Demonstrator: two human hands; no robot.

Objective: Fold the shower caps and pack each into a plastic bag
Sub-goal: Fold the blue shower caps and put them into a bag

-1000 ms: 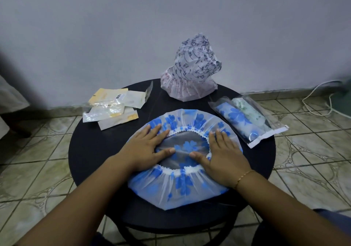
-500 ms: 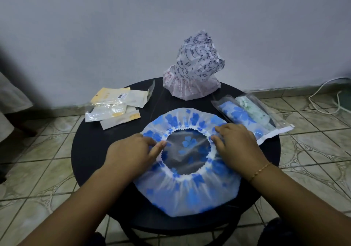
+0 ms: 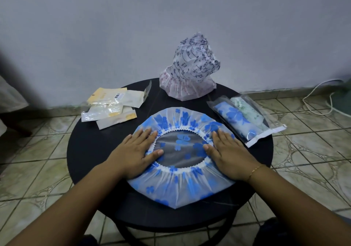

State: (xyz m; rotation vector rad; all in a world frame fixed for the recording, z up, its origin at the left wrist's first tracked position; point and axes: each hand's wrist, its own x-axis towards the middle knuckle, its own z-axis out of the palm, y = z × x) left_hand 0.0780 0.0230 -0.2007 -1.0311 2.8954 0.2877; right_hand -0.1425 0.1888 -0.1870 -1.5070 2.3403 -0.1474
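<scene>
A shower cap with blue flowers (image 3: 180,187) lies spread flat, opening up, in the middle of the round black table (image 3: 91,150). My left hand (image 3: 134,154) presses flat on its left rim, fingers straight. On the right rim my right hand (image 3: 229,156) lies flat in the same way. A white cap with dark print (image 3: 191,69) stands bunched up at the table's back. Two packed caps in clear plastic bags (image 3: 245,122) lie at the right. A small heap of flat plastic bags (image 3: 112,109) sits at the back left.
The table stands on a tiled floor (image 3: 38,169) close to a pale wall (image 3: 133,27). A white cable (image 3: 319,97) runs along the floor at the right. The table's front edge is near my body.
Both hands went from curled at the elastic opening to lying flat on the cap's sides. The cap is spread wider and flatter.
</scene>
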